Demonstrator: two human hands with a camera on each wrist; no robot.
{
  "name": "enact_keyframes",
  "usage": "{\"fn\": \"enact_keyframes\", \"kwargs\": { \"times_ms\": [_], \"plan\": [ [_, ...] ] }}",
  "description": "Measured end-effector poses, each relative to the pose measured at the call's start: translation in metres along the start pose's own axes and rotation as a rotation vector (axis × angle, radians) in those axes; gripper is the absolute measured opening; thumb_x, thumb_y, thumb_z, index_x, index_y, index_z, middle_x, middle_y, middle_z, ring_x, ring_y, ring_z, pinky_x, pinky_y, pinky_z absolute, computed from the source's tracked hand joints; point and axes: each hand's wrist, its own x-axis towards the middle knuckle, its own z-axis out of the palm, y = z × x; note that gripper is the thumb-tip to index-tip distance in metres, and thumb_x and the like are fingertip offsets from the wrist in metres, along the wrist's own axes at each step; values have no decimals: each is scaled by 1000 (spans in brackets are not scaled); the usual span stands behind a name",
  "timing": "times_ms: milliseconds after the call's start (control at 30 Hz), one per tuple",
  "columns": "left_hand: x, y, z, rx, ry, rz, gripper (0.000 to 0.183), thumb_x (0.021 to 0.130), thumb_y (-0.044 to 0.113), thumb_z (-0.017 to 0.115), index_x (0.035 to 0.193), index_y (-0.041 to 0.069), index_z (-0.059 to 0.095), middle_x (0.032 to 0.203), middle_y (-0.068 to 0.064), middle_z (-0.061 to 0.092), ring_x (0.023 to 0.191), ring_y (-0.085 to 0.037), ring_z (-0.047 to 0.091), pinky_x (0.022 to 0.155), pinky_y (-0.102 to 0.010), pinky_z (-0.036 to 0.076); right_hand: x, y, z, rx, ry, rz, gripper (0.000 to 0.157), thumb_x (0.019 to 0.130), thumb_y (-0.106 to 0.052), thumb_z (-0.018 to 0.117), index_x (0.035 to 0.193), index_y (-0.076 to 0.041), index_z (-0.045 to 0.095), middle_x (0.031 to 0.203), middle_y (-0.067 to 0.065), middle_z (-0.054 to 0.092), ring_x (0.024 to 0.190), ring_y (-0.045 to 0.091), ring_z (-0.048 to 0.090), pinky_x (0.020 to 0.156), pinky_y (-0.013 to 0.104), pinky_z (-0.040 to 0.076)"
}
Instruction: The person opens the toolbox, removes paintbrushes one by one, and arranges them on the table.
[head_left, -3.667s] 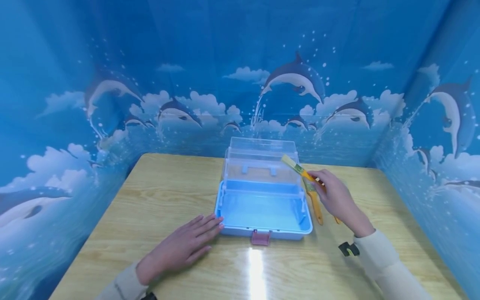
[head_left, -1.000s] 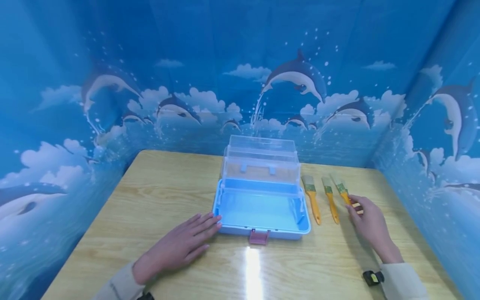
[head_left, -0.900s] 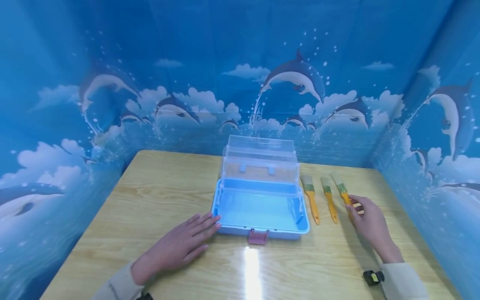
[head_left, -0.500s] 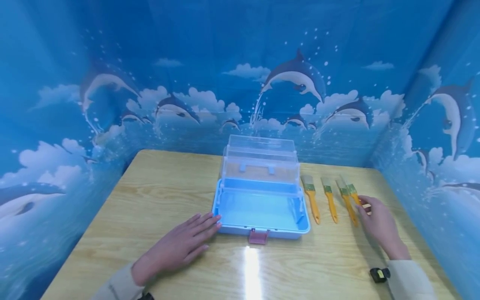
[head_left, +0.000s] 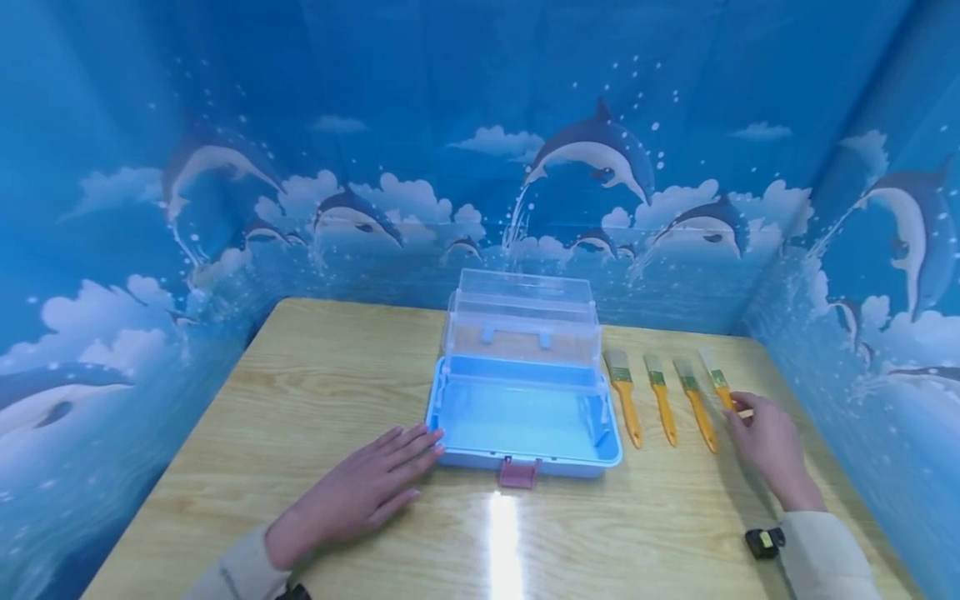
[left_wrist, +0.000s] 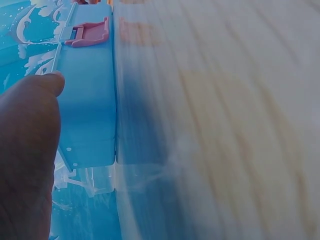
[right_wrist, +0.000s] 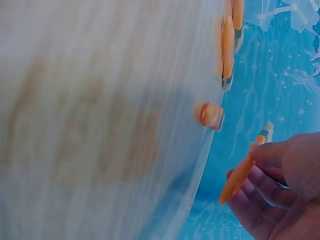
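A blue plastic box (head_left: pixel 522 419) stands with its clear lid raised and its pink latch (head_left: pixel 517 474) hanging at the front. My left hand (head_left: pixel 367 485) lies flat with straight fingers, fingertips touching the box's front left corner. To the right of the box lie three paintbrushes with orange handles: one (head_left: pixel 628 408) near the box, a second (head_left: pixel 664 410) and a third (head_left: pixel 702 414). My right hand (head_left: pixel 771 446) pinches the handle of another paintbrush (right_wrist: pixel 239 176) between thumb and fingers, to the right of that row. In the left wrist view the hand shows beside the box's front wall.
The wooden table (head_left: pixel 330 383) holds the box and brushes. A blue dolphin-print curtain (head_left: pixel 390 125) stands behind the table and along both sides. A bright light reflection crosses the table in front of the box.
Earlier my right hand held a paintbrush by the raised lid. It then moved right, over the table; a third brush now lies apart from the one it pinches. My left hand stayed put.
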Motion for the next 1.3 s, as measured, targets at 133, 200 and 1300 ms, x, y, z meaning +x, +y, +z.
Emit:
{"fn": "enact_keyframes", "kwargs": {
  "times_ms": [133,200,1300],
  "plan": [
    [1,-1,0,-7,0,4,68,103,33,58,161,16,28,169,-4,24,154,-25,27,130,-33,2,0,1,-1,-5,8,7,34,98,-8,64,124,15,61,106,35,67,83,44,70,63,55,58],
    [1,-1,-1,-11,0,7,68,103,33,58,161,15,29,169,-4,24,154,-25,27,130,-33,3,1,4,-1,-1,3,17,34,98,-8,64,124,15,61,106,35,67,83,43,70,63,53,58],
    [1,-3,1,-12,-14,5,65,105,35,54,161,16,29,170,-3,23,154,-24,26,130,-31,0,23,21,2,-63,-137,88,33,94,-8,63,114,18,64,107,39,66,91,50,65,72,60,56]
  ]
}}
